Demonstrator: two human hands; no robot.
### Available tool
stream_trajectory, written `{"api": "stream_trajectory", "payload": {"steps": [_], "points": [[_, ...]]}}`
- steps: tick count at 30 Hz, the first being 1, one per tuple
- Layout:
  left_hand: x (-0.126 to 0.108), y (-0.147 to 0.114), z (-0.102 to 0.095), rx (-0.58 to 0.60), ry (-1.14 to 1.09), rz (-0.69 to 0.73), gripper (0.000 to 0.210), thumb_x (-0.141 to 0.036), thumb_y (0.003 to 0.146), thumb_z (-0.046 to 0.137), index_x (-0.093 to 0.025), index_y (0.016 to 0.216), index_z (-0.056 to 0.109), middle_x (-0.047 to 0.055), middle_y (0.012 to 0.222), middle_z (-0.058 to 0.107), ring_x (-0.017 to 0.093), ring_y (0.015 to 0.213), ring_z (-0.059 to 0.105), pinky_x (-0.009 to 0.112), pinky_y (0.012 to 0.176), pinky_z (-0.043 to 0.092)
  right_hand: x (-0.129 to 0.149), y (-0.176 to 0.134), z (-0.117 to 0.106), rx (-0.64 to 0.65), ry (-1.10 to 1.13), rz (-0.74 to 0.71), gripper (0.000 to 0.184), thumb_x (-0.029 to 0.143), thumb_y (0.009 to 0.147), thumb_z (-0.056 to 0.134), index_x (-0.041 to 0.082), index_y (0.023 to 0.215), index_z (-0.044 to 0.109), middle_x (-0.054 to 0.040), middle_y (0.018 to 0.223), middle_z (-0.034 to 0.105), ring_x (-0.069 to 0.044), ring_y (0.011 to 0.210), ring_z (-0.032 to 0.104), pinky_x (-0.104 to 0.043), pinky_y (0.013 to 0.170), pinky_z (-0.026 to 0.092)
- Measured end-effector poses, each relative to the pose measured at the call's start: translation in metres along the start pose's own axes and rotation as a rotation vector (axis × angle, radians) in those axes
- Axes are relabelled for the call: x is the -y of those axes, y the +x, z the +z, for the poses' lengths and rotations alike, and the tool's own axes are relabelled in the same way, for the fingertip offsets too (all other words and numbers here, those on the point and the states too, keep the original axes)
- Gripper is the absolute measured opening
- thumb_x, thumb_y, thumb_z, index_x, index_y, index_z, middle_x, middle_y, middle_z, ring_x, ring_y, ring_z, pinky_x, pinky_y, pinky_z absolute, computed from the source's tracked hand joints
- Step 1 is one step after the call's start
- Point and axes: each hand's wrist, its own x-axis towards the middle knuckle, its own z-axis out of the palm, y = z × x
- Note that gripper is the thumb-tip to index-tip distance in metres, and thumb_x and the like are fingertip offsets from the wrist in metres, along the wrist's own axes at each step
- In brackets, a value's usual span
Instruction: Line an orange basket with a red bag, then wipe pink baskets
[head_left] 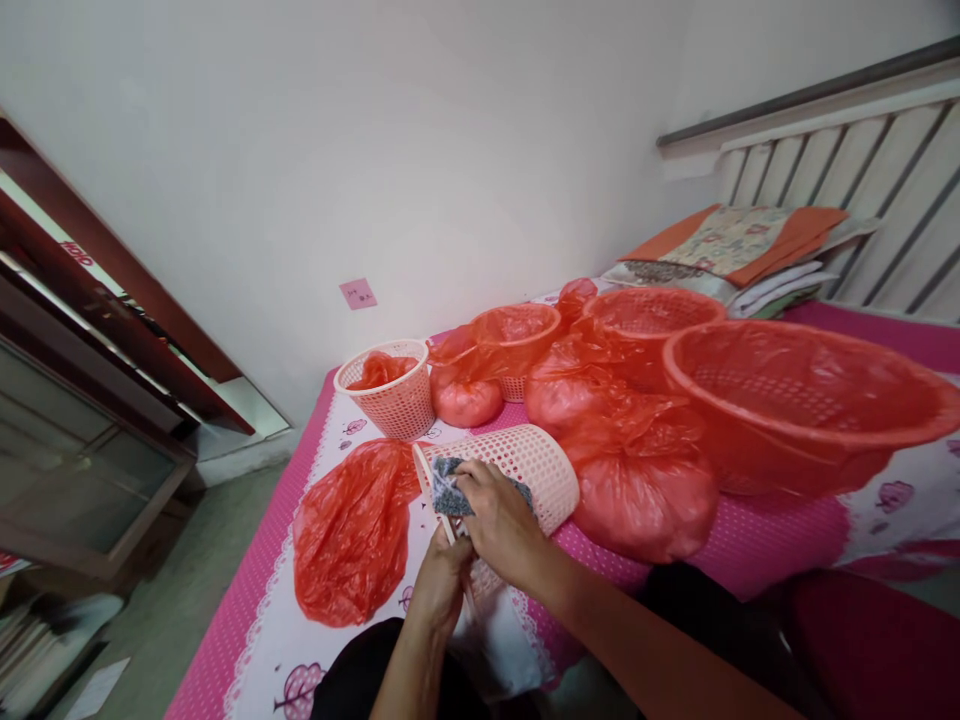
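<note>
A pale pink plastic basket (536,455) with a mesh wall lies on its side in front of me. My left hand (444,568) grips its rim at the near side. In my right hand (491,505) is a grey cleaning cloth or scouring pad (450,488), pressed against the basket's outer wall close to the rim. Part of the pad is hidden under my fingers. An empty, crumpled red plastic bag (352,545) lies to the left of the basket, near its mouth.
Another pink basket (397,405) stands upright behind, with red plastic inside. Tied red bags (645,500) and several bag-lined baskets (795,470) fill the right side. Folded cloths (742,240) lie by the radiator (847,180). The patterned tablecloth (255,640) ends at the left edge.
</note>
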Motion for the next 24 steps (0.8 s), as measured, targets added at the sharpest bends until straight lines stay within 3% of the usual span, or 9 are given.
{"api": "stream_trajectory", "payload": {"steps": [4, 7, 11, 15, 19, 24], "points": [[-0.011, 0.003, -0.012, 0.043, -0.205, -0.028, 0.033, -0.016, 0.065, 0.081, -0.016, 0.097, 0.078, 0.008, 0.1, 0.079, 0.032, 0.114, 0.07, 0.043, 0.107, 0.05, -0.004, -0.01, 0.003, -0.03, 0.009, -0.064, 0.054, -0.003, 0.079, 0.049, 0.016, 0.126, 0.067, -0.0106, 0.133, 0.065, -0.025, 0.122, 0.056, -0.039, 0.112, 0.045], [-0.023, 0.008, -0.018, 0.045, -0.369, -0.033, 0.024, -0.026, 0.076, 0.08, -0.015, 0.097, 0.078, 0.009, 0.107, 0.08, 0.028, 0.11, 0.071, 0.039, 0.106, 0.052, -0.006, -0.018, 0.005, -0.056, 0.023, -0.094, 0.057, -0.004, 0.08, 0.048, 0.018, 0.129, 0.068, -0.0096, 0.133, 0.065, -0.024, 0.123, 0.056, -0.039, 0.113, 0.045], [-0.043, 0.021, -0.011, -0.066, -0.35, -0.124, 0.015, -0.021, 0.093, 0.068, -0.012, 0.1, 0.077, 0.009, 0.096, 0.081, 0.018, 0.083, 0.074, 0.029, 0.085, 0.06, -0.007, -0.026, 0.007, -0.083, 0.027, -0.117, 0.059, -0.005, 0.083, 0.048, 0.02, 0.134, 0.065, -0.0084, 0.136, 0.065, -0.024, 0.124, 0.055, -0.039, 0.113, 0.046], [-0.058, 0.039, 0.001, -0.121, -0.212, -0.25, 0.026, -0.022, 0.1, 0.057, -0.01, 0.083, 0.072, 0.009, 0.076, 0.077, 0.016, 0.064, 0.07, 0.025, 0.064, 0.06, -0.01, -0.032, 0.011, -0.101, -0.001, -0.128, 0.06, -0.003, 0.085, 0.049, 0.019, 0.139, 0.063, -0.0092, 0.139, 0.064, -0.025, 0.123, 0.055, -0.043, 0.112, 0.046], [-0.062, 0.053, 0.008, -0.174, -0.113, -0.293, 0.03, -0.018, 0.098, 0.056, -0.013, 0.07, 0.064, 0.005, 0.059, 0.069, 0.013, 0.05, 0.062, 0.023, 0.053, 0.056, -0.013, -0.042, 0.012, -0.098, -0.009, -0.123, 0.061, 0.0, 0.086, 0.049, 0.02, 0.142, 0.061, -0.0089, 0.142, 0.062, -0.027, 0.123, 0.055, -0.046, 0.111, 0.046], [-0.063, 0.057, 0.003, -0.201, -0.058, -0.205, 0.01, -0.01, 0.083, 0.065, -0.013, 0.073, 0.064, 0.004, 0.062, 0.07, 0.014, 0.052, 0.064, 0.025, 0.056, 0.057, -0.017, -0.065, 0.01, 0.042, 0.0, -0.153, 0.056, 0.004, 0.091, 0.051, 0.027, 0.141, 0.061, -0.0057, 0.142, 0.064, -0.026, 0.119, 0.057, -0.044, 0.107, 0.046]]}}
